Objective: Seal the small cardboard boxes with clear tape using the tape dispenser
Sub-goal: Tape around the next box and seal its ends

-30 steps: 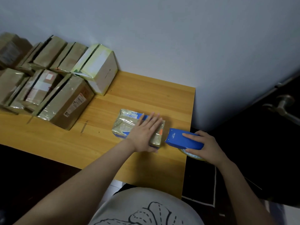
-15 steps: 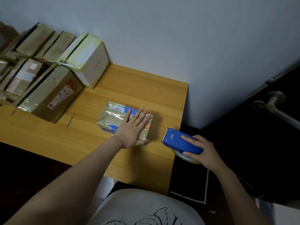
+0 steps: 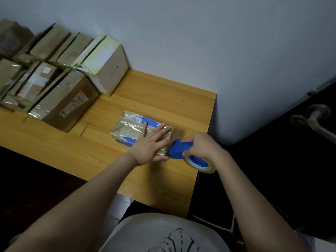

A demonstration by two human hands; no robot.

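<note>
The right hand (image 3: 201, 146) clamps its fingers (image 3: 187, 140) round the blue tape dispenser (image 3: 179, 149), whose nose touches the small box (image 3: 127, 124) just left of them. The left hand (image 3: 151, 142) presses straight fingers on the box, whose length runs beyond them, far-left along the bench (image 3: 163, 91).

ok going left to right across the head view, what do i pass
taped brown boxes → white box → small box under the flat left hand → blue tape dispenser gripped by the right hand → door handle
</note>
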